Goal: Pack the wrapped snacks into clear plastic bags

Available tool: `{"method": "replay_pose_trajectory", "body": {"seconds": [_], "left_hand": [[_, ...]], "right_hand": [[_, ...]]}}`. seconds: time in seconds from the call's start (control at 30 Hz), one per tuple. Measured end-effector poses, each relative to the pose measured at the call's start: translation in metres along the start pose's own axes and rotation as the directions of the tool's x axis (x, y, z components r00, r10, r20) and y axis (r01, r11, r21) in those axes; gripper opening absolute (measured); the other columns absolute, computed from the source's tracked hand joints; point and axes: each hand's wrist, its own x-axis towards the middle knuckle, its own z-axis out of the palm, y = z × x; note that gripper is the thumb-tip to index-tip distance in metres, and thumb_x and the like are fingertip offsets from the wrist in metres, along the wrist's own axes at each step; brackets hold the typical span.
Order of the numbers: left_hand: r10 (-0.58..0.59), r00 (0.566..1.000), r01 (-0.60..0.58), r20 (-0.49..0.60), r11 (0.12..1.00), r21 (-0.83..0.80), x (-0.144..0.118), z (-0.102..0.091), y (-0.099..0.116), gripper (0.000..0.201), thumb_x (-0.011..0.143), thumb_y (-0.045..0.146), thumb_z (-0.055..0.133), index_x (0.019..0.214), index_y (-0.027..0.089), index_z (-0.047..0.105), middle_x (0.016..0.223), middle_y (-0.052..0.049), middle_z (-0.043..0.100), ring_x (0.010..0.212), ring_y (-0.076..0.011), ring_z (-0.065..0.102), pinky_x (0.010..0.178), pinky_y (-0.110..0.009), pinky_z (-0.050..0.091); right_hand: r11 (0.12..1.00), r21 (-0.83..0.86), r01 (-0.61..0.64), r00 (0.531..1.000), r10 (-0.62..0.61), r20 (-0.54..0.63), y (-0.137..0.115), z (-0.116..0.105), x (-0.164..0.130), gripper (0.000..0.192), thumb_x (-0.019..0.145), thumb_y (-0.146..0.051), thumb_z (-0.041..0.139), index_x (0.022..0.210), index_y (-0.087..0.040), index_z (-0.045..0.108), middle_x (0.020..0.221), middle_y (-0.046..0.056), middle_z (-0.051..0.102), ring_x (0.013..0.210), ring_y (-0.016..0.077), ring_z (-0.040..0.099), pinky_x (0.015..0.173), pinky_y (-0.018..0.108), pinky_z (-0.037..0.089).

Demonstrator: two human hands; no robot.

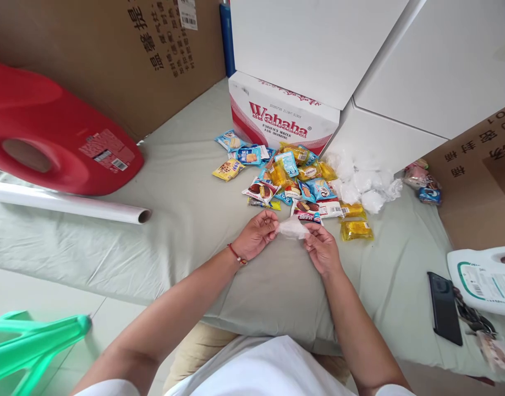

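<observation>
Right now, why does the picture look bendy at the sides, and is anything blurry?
In the head view, the wide lens bends the edges: the white tube and red jug look tilted and stretched. Light is soft and even, shadows faint. The snack packets are sharp; the thin clear bag between both hands looks hazy.

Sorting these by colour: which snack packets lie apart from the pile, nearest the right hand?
The two yellow packets lying beside the right hand, right of the main heap.
</observation>
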Motion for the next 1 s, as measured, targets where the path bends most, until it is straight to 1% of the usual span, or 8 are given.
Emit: {"method": "replay_pose_trajectory", "body": {"seconds": [0.17, 0.33, 0.43, 0.53, 0.67, 0.73, 0.87, 1.0], "left_hand": [[0.067, 0.997, -0.067, -0.034, 0.997, -0.023, -0.002, -0.001, 0.004, 0.049, 0.071, 0.048, 0.088, 0.100, 0.020, 0.061, 0.083, 0.003, 0.056, 0.065, -0.0074, 0.049, 0.057, -0.020, 0.040], [0.214, 0.975, -0.182, -0.051, 0.916, 0.358, -0.006, 0.004, -0.009, 0.094, 0.052, 0.044, 0.097, 0.135, 0.026, 0.057, 0.133, -0.010, 0.056, 0.114, -0.0233, 0.056, 0.081, -0.028, 0.052], [0.154, 0.986, -0.107, -0.062, 0.877, 0.469, -0.005, 0.005, -0.012, 0.063, 0.059, 0.043, 0.093, 0.112, 0.019, 0.068, 0.108, -0.007, 0.067, 0.092, -0.0197, 0.061, 0.077, -0.029, 0.051], [0.048, 0.998, -0.033, -0.027, 0.918, 0.396, -0.002, 0.000, -0.007, 0.040, 0.069, 0.048, 0.086, 0.084, 0.016, 0.068, 0.071, 0.001, 0.063, 0.063, -0.0118, 0.054, 0.065, -0.027, 0.046], [0.010, 0.995, 0.010, -0.097, 0.981, 0.196, 0.000, -0.006, 0.008, 0.044, 0.058, 0.041, 0.095, 0.085, 0.015, 0.072, 0.075, 0.000, 0.066, 0.066, -0.0104, 0.058, 0.066, -0.025, 0.047], [0.045, 0.987, -0.020, -0.157, 0.988, 0.153, -0.001, -0.007, 0.015, 0.045, 0.056, 0.040, 0.096, 0.087, 0.015, 0.075, 0.077, 0.000, 0.067, 0.068, -0.0097, 0.058, 0.067, -0.025, 0.047], [0.127, 0.982, -0.093, -0.137, 0.968, 0.233, -0.004, -0.003, 0.021, 0.041, 0.059, 0.044, 0.094, 0.084, 0.015, 0.078, 0.072, 0.000, 0.066, 0.063, -0.0092, 0.052, 0.061, -0.024, 0.043], [0.176, 0.983, -0.144, -0.058, 0.922, 0.360, -0.008, 0.004, 0.018, 0.042, 0.062, 0.047, 0.091, 0.087, 0.015, 0.078, 0.075, -0.002, 0.068, 0.066, -0.0120, 0.053, 0.063, -0.026, 0.044]], "right_hand": [[0.989, 0.109, -0.100, 0.994, 0.104, -0.036, -0.007, -0.005, 0.002, 0.029, 0.067, -0.033, 0.090, 0.086, -0.020, 0.072, 0.058, -0.007, 0.044, 0.050, 0.0054, 0.033, 0.044, 0.016, 0.032], [0.983, 0.147, -0.114, 0.993, 0.117, -0.017, -0.007, -0.003, -0.001, 0.030, 0.068, -0.033, 0.090, 0.083, -0.021, 0.067, 0.061, -0.009, 0.041, 0.048, 0.0031, 0.028, 0.039, 0.012, 0.028], [0.977, 0.152, -0.151, 0.988, 0.153, 0.001, -0.010, -0.005, -0.002, 0.032, 0.069, -0.036, 0.089, 0.082, -0.021, 0.064, 0.061, -0.009, 0.041, 0.044, 0.0020, 0.021, 0.033, 0.011, 0.023], [0.962, 0.190, -0.194, 0.981, 0.195, 0.018, -0.013, -0.011, -0.002, 0.034, 0.068, -0.036, 0.089, 0.081, -0.021, 0.062, 0.062, -0.010, 0.043, 0.042, 0.0008, 0.015, 0.031, 0.011, 0.017], [0.955, 0.165, -0.248, 0.965, 0.228, 0.127, -0.015, -0.017, -0.003, 0.035, 0.066, -0.037, 0.091, 0.080, -0.021, 0.063, 0.061, -0.010, 0.044, 0.043, 0.0012, 0.015, 0.033, 0.012, 0.016], [0.963, 0.049, -0.264, 0.939, 0.245, 0.241, -0.016, -0.018, -0.004, 0.034, 0.071, -0.044, 0.088, 0.080, -0.020, 0.066, 0.060, -0.007, 0.047, 0.044, 0.0038, 0.027, 0.037, 0.015, 0.025], [0.988, -0.143, -0.050, 0.947, 0.093, 0.307, -0.022, -0.013, -0.007, 0.050, 0.081, -0.069, 0.072, 0.095, -0.021, 0.075, 0.079, 0.004, 0.062, 0.069, 0.0150, 0.053, 0.060, 0.025, 0.046], [0.954, -0.284, 0.093, 0.953, -0.002, 0.303, -0.023, 0.000, -0.009, 0.050, 0.076, -0.069, 0.077, 0.092, -0.022, 0.075, 0.080, 0.002, 0.062, 0.070, 0.0158, 0.050, 0.064, 0.027, 0.043]]}}
